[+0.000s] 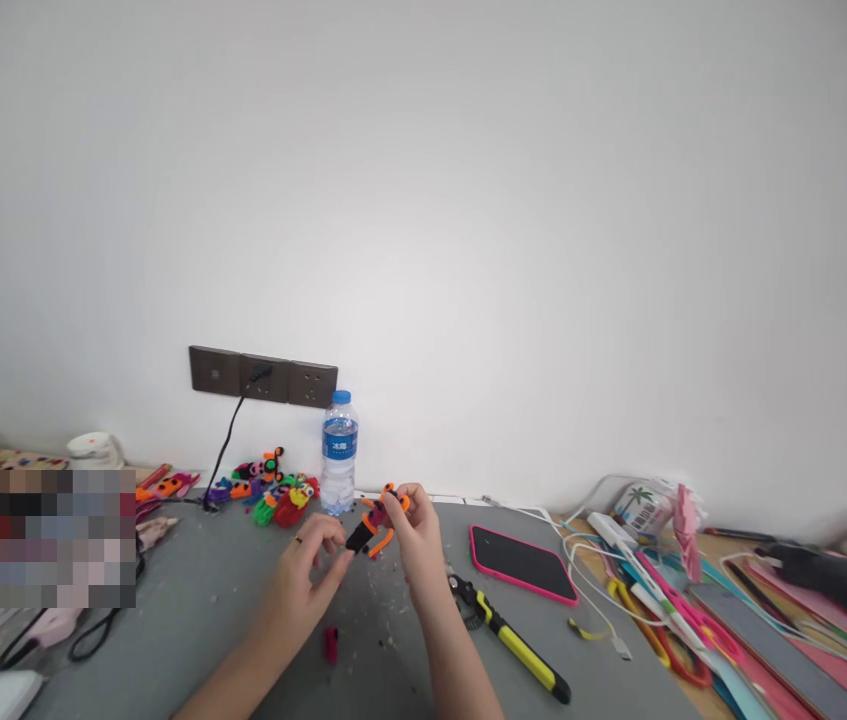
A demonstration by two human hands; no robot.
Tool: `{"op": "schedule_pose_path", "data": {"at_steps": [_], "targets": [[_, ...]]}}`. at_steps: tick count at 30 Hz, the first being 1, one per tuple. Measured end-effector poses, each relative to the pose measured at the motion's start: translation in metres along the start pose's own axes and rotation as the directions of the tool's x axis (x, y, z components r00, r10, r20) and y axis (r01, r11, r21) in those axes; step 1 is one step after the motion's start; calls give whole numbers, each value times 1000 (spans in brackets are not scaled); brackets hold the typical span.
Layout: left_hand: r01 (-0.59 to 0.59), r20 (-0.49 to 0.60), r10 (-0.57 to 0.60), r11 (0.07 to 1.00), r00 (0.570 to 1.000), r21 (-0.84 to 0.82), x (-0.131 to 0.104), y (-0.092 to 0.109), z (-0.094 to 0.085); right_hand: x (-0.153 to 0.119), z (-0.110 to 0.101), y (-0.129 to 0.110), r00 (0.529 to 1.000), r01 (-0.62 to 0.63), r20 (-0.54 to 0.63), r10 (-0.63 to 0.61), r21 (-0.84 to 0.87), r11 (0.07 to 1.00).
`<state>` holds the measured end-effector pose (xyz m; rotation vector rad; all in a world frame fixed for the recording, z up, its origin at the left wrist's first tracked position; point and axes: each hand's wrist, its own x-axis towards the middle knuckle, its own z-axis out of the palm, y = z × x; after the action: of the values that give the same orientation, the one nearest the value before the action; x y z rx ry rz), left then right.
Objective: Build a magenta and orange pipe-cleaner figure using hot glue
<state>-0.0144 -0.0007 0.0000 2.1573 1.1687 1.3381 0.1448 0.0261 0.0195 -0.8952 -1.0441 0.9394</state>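
A small fuzzy figure (376, 518) in orange, black and purple is held between both hands above the grey table mat. My left hand (310, 570), with a ring on one finger, pinches the black lower end of the figure. The fingers of my right hand (414, 520) are closed on its orange upper part. Below the hands, a short dark-pink piece (331, 645) lies on the grey mat (228, 640). Just right of my right forearm are yellow-and-black pliers (517, 645).
A water bottle (339, 455) stands by the wall, with colourful fuzzy figures (288, 498) to its left. A pink-edged phone (523, 563) lies right of the hands. White cables (580, 560), scissors (715, 635) and coloured strips crowd the right side. A blurred patch covers the far left.
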Motion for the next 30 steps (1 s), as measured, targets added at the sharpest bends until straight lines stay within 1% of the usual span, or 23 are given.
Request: {"op": "schedule_pose_path", "data": {"at_steps": [5, 8, 12, 16, 21, 24, 26, 28, 30], "targets": [[-109, -28, 110, 993, 994, 37, 0, -7, 4, -3, 2, 7, 1000, -20, 24, 20, -1, 1000], [-113, -66, 114, 993, 991, 21, 2, -7, 4, -3, 4, 9, 999, -39, 28, 38, 21, 999], [-36, -106, 35, 999, 994, -9, 4, -5, 2, -4, 7, 9, 997, -73, 16, 72, 53, 996], [29, -61, -30, 999, 998, -31, 4, -3, 1, -4, 7, 7, 997, -81, 12, 80, 58, 995], [88, -26, -90, 993, 996, -81, 4, -3, 1, -1, -1, 2, 996, -69, -61, 71, 39, 997], [119, -63, -131, 979, 989, -167, 6, -4, 1, 1, -7, 1, 991, -100, -84, 105, 71, 992], [160, -114, -193, 954, 975, -252, 8, -6, -1, 2, -10, 1, 987, -120, -96, 129, 98, 988], [217, -155, -285, 911, 946, -351, 10, -9, -4, 3, -10, 1, 983, -135, -109, 147, 112, 985], [269, -165, -374, 854, 913, -446, 11, -12, -6, 2, -9, 1, 979, -150, -118, 164, 118, 982]]}}
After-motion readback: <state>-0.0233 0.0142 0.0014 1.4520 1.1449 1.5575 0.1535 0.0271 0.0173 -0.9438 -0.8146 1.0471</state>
